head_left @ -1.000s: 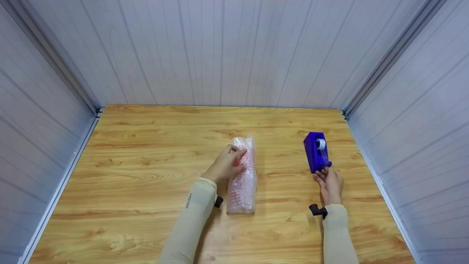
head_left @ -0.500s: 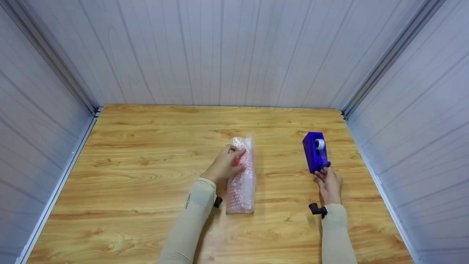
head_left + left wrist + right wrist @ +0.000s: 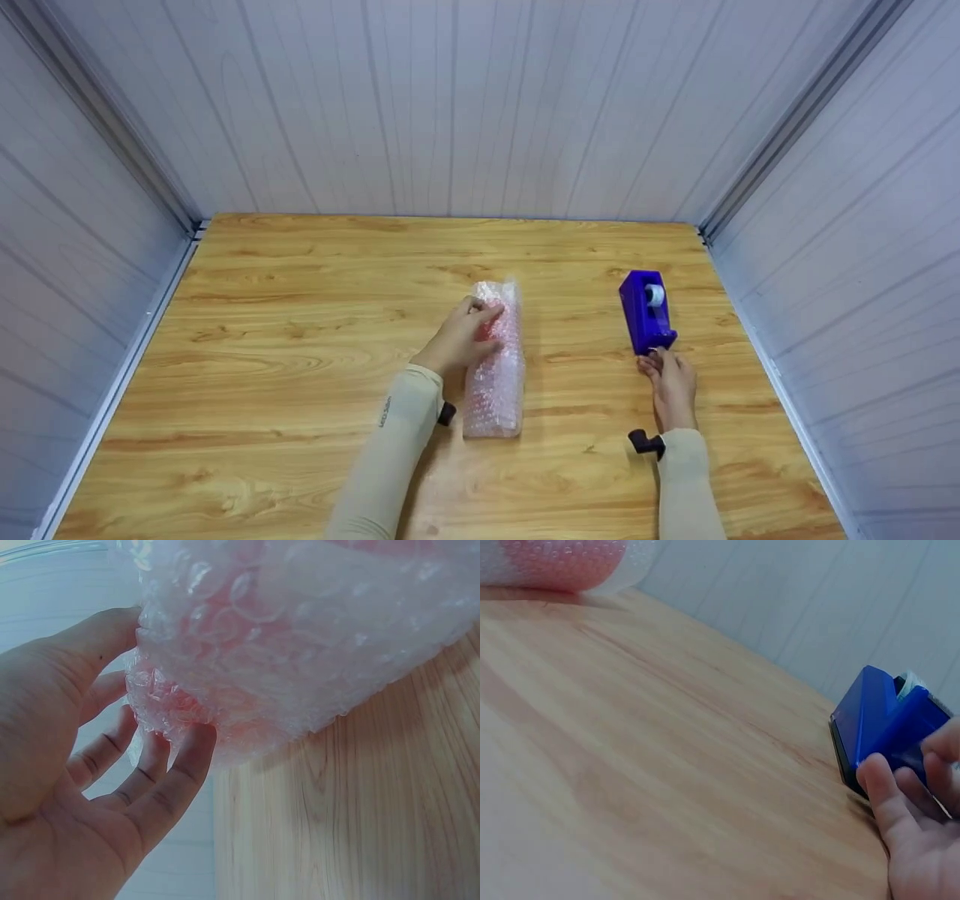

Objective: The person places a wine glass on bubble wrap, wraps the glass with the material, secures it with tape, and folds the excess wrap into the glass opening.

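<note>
A long pinkish package in bubble wrap [image 3: 495, 390] lies lengthwise on the table, with something red showing through the film. My left hand [image 3: 459, 337] holds it from its left side; in the left wrist view the thumb and curled fingers [image 3: 191, 757] press on the plastic. At the right stands a blue tape dispenser [image 3: 643, 311] carrying a white roll of tape [image 3: 655, 295]. Just in front of it, my right hand [image 3: 675, 382] pinches the tape's end between thumb and forefinger. Its other fingertips [image 3: 877, 772] are right at the dispenser's front in the right wrist view.
The wood-grain table [image 3: 300, 337] is bounded by pale panelled walls [image 3: 450, 112] at the back and both sides. A black wrist camera [image 3: 646, 442] juts from the right sleeve, and another [image 3: 446, 413] from the left.
My right hand has drawn slightly back toward me and left from the dispenser's front, and a pale bit now shows at its fingertips. The left hand and the package keep their place.
</note>
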